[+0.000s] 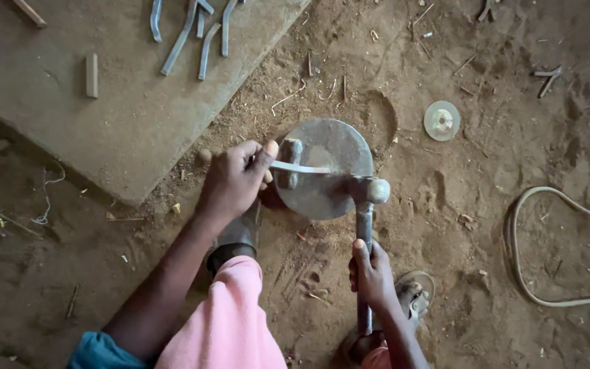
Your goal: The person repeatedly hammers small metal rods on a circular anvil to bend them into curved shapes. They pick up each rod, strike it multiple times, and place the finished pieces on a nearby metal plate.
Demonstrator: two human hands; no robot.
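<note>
My left hand (235, 179) grips one end of a thin flat metal strip (300, 167) that lies across a round steel anvil plate (326, 167) set in the dirt. My right hand (373, 275) is closed around the metal handle of a hammer (365, 232). The hammer's head (370, 189) rests on the strip's right end, at the plate's right edge. A short metal block (289, 161) lies on the plate just beside my left thumb.
A concrete slab (117, 123) at the upper left carries several bent metal strips (192, 31) and a small wooden block (91, 75). A worn grinding disc (442, 120) lies on the dirt, a hose (534, 239) curls at the right. My sandalled foot (414, 290) is near the hammer handle.
</note>
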